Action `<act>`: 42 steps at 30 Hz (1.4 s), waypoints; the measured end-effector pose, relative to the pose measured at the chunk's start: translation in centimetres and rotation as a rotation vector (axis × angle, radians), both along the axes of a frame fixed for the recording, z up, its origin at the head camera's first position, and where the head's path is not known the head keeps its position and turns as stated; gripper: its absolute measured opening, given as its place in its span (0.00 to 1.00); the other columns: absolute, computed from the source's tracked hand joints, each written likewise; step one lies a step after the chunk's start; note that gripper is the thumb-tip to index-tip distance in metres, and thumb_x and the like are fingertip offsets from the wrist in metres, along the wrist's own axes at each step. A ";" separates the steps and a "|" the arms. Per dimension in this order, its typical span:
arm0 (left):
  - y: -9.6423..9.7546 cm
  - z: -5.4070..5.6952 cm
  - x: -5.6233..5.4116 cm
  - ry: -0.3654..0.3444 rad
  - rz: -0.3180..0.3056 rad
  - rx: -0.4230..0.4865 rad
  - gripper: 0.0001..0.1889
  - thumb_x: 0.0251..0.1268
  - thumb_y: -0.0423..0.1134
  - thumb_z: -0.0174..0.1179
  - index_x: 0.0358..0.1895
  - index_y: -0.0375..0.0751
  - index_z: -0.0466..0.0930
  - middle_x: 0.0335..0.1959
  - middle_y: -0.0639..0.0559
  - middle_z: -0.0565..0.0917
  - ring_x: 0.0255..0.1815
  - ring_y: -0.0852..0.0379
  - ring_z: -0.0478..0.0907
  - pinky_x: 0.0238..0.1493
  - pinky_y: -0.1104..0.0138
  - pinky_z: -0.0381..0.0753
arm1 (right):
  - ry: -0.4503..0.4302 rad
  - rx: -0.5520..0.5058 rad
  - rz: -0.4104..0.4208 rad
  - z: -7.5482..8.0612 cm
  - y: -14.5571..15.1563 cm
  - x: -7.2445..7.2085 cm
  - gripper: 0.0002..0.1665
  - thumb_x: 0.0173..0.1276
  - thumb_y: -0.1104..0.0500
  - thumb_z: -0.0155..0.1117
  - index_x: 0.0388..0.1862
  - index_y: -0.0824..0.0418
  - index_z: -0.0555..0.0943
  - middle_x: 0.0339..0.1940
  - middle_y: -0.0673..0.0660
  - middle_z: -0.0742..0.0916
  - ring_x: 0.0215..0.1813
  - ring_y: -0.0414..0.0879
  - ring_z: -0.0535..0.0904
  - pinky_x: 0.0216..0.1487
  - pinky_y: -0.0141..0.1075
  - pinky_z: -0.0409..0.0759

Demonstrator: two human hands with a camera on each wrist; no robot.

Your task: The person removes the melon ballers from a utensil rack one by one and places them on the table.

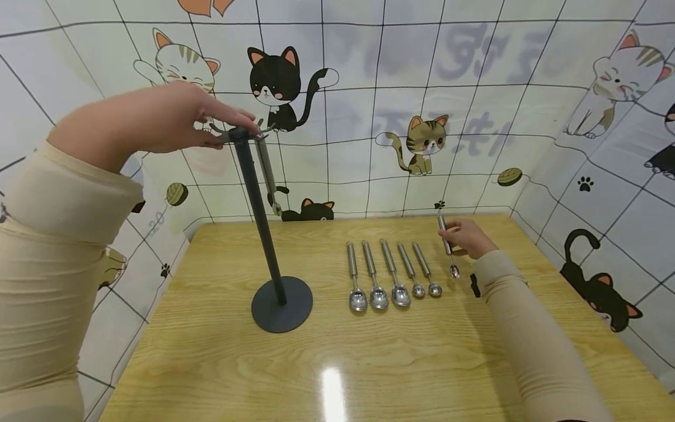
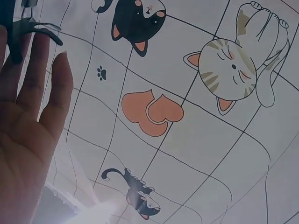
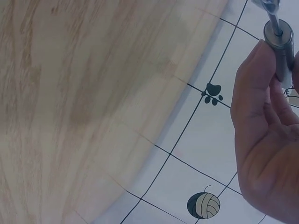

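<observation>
My left hand rests at the top of a dark metal stand, its fingers fairly straight over the hub and hooks. In the left wrist view, the fingers touch the dark hooks. A silver-handled utensil hangs from one hook. With my right hand I pinch a small metal scoop by its handle, bowl down, above the table's right part. The right wrist view shows the handle between thumb and fingers; part of the scoop is cut off there.
Left of the right hand, several metal scoops lie in a row on the wooden table: larger ones and smaller ones. The stand's round base sits on the left. A cat-patterned sheet covers the walls behind.
</observation>
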State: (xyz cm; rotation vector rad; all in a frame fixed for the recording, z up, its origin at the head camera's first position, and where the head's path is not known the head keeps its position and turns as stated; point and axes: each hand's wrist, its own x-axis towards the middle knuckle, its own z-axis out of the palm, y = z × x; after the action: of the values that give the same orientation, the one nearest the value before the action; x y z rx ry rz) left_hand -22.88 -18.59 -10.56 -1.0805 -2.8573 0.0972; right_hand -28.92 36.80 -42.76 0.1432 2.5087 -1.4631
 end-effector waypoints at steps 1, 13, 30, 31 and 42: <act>-0.2 0.1 0.1 0.000 0.016 0.020 0.32 0.71 0.29 0.62 0.75 0.56 0.70 0.69 0.38 0.75 0.43 0.37 0.82 0.39 0.52 0.80 | -0.007 0.004 0.003 0.0 0.0 0.0 0.37 0.81 0.50 0.55 0.76 0.71 0.59 0.69 0.74 0.69 0.58 0.61 0.75 0.58 0.56 0.79; 1.7 0.2 1.2 -0.075 0.287 -0.059 0.37 0.80 0.63 0.40 0.81 0.45 0.56 0.66 0.29 0.74 0.69 0.28 0.67 0.65 0.32 0.61 | -0.058 0.025 0.013 -1.2 0.0 -0.2 0.34 0.81 0.52 0.55 0.74 0.73 0.61 0.51 0.66 0.76 0.43 0.50 0.75 0.49 0.47 0.80; 3.4 0.4 1.0 -0.126 0.333 -0.170 0.45 0.75 0.72 0.31 0.78 0.39 0.61 0.73 0.31 0.67 0.73 0.25 0.60 0.65 0.31 0.59 | -0.106 0.072 -0.004 -2.7 0.1 -0.9 0.30 0.80 0.55 0.56 0.69 0.75 0.64 0.55 0.72 0.76 0.51 0.59 0.78 0.53 0.52 0.82; 3.5 0.4 1.0 -0.125 0.331 -0.172 0.45 0.75 0.72 0.31 0.78 0.38 0.61 0.72 0.31 0.68 0.72 0.25 0.61 0.65 0.31 0.60 | -0.107 0.078 -0.004 -2.9 0.1 -1.0 0.30 0.80 0.56 0.56 0.69 0.75 0.64 0.53 0.71 0.77 0.49 0.57 0.79 0.50 0.51 0.83; 3.5 0.5 1.1 -0.123 0.334 -0.165 0.44 0.76 0.71 0.32 0.77 0.38 0.63 0.71 0.31 0.70 0.71 0.24 0.63 0.64 0.31 0.62 | -0.082 0.184 -0.004 -4.3 0.2 -1.5 0.27 0.77 0.58 0.61 0.64 0.77 0.70 0.49 0.67 0.80 0.45 0.54 0.78 0.44 0.48 0.83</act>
State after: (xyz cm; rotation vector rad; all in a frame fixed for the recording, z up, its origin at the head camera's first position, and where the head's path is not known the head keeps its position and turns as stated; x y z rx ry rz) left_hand -21.75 -15.07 -10.02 -0.6395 -3.1624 0.3019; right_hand -30.42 37.05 -47.06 0.2351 2.5734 -1.1999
